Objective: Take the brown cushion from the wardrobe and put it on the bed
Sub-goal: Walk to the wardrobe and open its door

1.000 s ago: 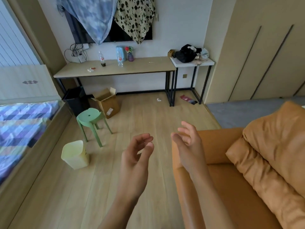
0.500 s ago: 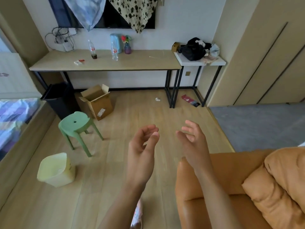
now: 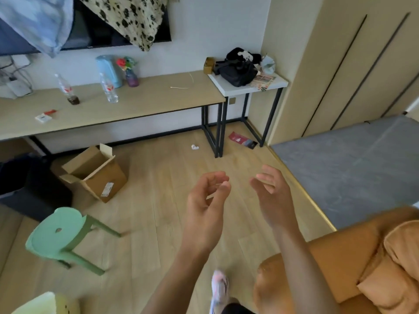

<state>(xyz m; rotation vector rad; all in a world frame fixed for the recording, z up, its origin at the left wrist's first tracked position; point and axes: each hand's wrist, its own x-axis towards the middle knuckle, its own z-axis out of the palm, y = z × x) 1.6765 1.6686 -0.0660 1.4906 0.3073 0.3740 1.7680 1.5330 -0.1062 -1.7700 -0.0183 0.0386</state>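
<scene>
My left hand (image 3: 205, 206) and my right hand (image 3: 273, 196) are raised side by side over the wooden floor, fingers loosely curled and apart, holding nothing. The beige wardrobe (image 3: 353, 64) with dark vertical grooves fills the upper right, and its doors look closed. No cushion inside it can be seen. An orange-brown cushion (image 3: 392, 266) lies on the orange sofa (image 3: 335, 268) at the lower right. The bed is out of view.
A long wooden desk (image 3: 140, 103) with bottles and a white side table (image 3: 247, 87) with a black bag stand along the far wall. An open cardboard box (image 3: 95, 175), a green stool (image 3: 59, 236), a black bin (image 3: 27, 184) and a yellow bin (image 3: 43, 304) sit at left. A grey mat (image 3: 353, 164) lies before the wardrobe.
The view has swung right and moved forward: the bed has left the frame, the desk and wardrobe are closer. Both hands stay raised and empty.
</scene>
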